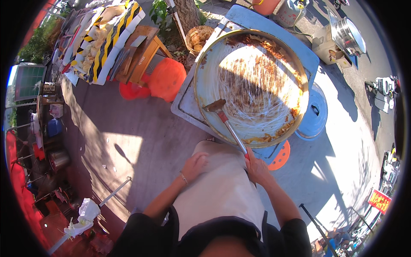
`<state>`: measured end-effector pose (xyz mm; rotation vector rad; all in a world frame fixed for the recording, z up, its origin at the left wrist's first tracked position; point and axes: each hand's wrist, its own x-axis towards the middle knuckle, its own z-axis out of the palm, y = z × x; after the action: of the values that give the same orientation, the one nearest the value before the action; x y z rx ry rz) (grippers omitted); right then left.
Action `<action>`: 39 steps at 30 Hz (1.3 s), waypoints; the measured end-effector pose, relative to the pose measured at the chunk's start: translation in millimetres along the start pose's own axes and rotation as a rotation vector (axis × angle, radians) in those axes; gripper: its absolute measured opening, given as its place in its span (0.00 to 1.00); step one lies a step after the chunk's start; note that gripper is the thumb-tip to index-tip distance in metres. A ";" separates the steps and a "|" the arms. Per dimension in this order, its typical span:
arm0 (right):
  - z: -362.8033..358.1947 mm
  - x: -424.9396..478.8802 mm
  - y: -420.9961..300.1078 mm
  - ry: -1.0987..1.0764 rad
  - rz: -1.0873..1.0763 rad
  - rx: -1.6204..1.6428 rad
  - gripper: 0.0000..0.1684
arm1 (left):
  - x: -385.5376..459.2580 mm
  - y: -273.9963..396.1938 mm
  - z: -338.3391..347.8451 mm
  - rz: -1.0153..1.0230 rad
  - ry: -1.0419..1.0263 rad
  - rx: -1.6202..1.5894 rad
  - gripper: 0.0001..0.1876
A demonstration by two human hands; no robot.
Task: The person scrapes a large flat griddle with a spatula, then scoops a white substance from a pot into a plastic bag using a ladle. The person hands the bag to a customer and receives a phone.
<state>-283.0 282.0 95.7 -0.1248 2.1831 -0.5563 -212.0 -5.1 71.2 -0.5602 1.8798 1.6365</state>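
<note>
My right hand [255, 167] is closed around the red grip of a long-handled scraper [233, 132], whose stained blade lies at the lower left inside a large round pan [209, 69]. The pan's floor bears scratches and brown crust, with orange-brown scraps along its right and lower edge. Beneath the pan is a blue metal stove or stand [188, 102]. Against the pale apron over my front rests my left hand [196, 165], holding nothing that I can see, its fingers loosely bent.
Left of the pan are orange-red plastic stools [167, 78], a wooden table [141, 61] and a tray of dough-like pieces [93, 54]. A wicker basket [194, 35] stands by a tree. Right of the pan lie a blue round lid [316, 123] and an orange perforated stool [282, 157].
</note>
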 end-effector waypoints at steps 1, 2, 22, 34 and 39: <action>3.9 4.8 -8.4 -0.004 0.018 0.023 0.25 | 0.8 0.5 -6.0 0.008 0.003 -0.026 0.17; 6.6 9.2 -19.2 0.024 -0.007 0.068 0.27 | 2.0 0.4 -11.9 0.015 0.006 -0.051 0.17; 67.3 104.6 -89.1 0.292 -0.254 0.284 0.17 | 76.5 37.4 -9.7 -0.121 -0.128 -0.096 0.21; 29.5 95.8 -78.1 0.452 -0.950 -0.016 0.11 | 31.1 32.9 -14.4 -0.403 -0.435 -0.553 0.15; 18.2 104.3 -68.5 0.453 -0.913 -0.040 0.09 | 49.3 35.9 1.8 -0.425 -0.391 -0.511 0.15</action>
<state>-341.6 185.3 39.8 -1.1495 2.4985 -1.1197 -271.8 5.4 65.0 -0.7226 0.9802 1.7675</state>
